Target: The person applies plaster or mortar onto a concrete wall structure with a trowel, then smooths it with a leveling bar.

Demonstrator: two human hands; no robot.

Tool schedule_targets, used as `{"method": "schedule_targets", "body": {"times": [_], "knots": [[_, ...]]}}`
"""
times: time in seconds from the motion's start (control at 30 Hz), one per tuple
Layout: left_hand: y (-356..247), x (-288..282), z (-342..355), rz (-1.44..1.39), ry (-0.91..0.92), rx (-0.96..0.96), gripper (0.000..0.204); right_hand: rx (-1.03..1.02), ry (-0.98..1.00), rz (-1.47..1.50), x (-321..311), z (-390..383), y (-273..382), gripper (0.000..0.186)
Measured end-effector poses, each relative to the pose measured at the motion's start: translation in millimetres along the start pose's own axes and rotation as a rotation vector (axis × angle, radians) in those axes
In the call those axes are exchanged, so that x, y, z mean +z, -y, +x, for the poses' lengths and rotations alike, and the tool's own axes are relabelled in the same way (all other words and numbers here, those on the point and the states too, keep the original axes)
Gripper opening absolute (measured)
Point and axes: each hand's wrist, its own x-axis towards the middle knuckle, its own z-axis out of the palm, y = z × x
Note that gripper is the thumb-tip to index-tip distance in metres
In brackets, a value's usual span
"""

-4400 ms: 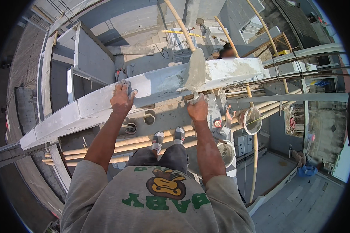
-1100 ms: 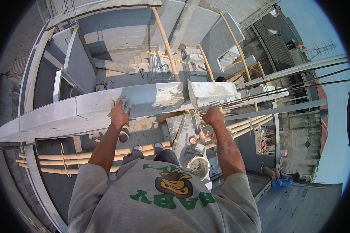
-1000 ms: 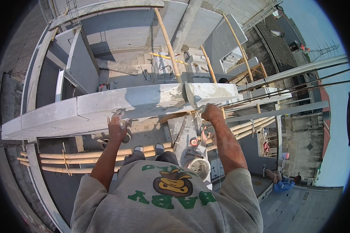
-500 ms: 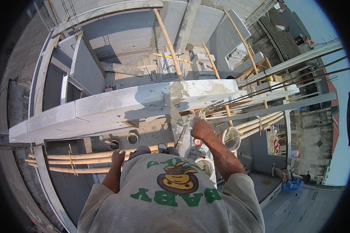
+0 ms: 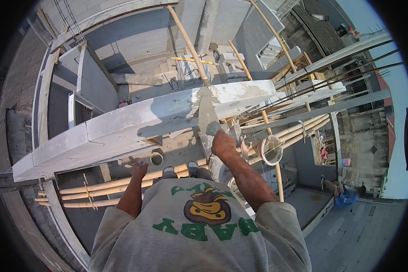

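Note:
My right hand (image 5: 223,144) grips a steel trowel (image 5: 208,111), its broad blade against the near side of a long white block beam (image 5: 99,127), where grey mortar patches show. My left hand (image 5: 138,167) is down below that beam, near the bamboo poles, fingers closed around a small object that I cannot make out. A pale bucket (image 5: 157,157) stands just right of it on the floor below. To the right of my right forearm sits a larger white bucket (image 5: 272,149) with grey contents.
Bamboo poles (image 5: 86,185) run beneath me by my feet. Upright bamboo props (image 5: 186,38) stand beyond the beam, over a lower room with block walls. Steel rebar (image 5: 331,77) and a long metal channel (image 5: 349,102) extend to the right. A blue bundle (image 5: 347,197) lies lower right.
My left hand has left the beam and moved down, closing its fingers. My right hand has moved left and toward me, then slightly up, with the trowel blade now flat against the beam's side.

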Motion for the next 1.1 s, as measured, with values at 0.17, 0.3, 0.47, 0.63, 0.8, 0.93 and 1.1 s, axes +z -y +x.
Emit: {"method": "schedule_targets", "body": {"times": [0.17,0.3,0.47,0.63,0.8,0.93,1.1], "knots": [[38.9,12.9,-26.3,0.044,0.072,-0.042,0.044,-0.007,0.123,-0.022,-21.0,-20.8,16.8,0.039],[55.2,17.4,-22.0,0.164,0.073,-0.013,0.038,-0.042,0.167,-0.077,-35.0,-28.0,-1.2,0.042],[65.0,9.6,14.4,-0.029,0.133,0.029,0.037,0.127,-0.019,0.064,-49.0,4.5,-39.7,0.042],[74.5,1.1,34.6,-0.089,-0.051,0.067,0.040,0.008,0.148,-0.011,-41.4,31.3,-30.2,0.034],[74.2,9.3,36.1,0.109,0.065,-0.047,0.043,-0.019,0.129,-0.021,-44.2,9.5,-13.2,0.033],[56.4,20.1,16.5,0.085,0.175,0.165,0.045,-0.137,0.147,-0.082,-53.2,-10.3,-16.1,0.036],[24.6,24.1,-13.2,-0.103,0.032,0.080,0.039,-0.037,0.072,-0.080,-56.4,-0.4,-28.1,0.044]]}}
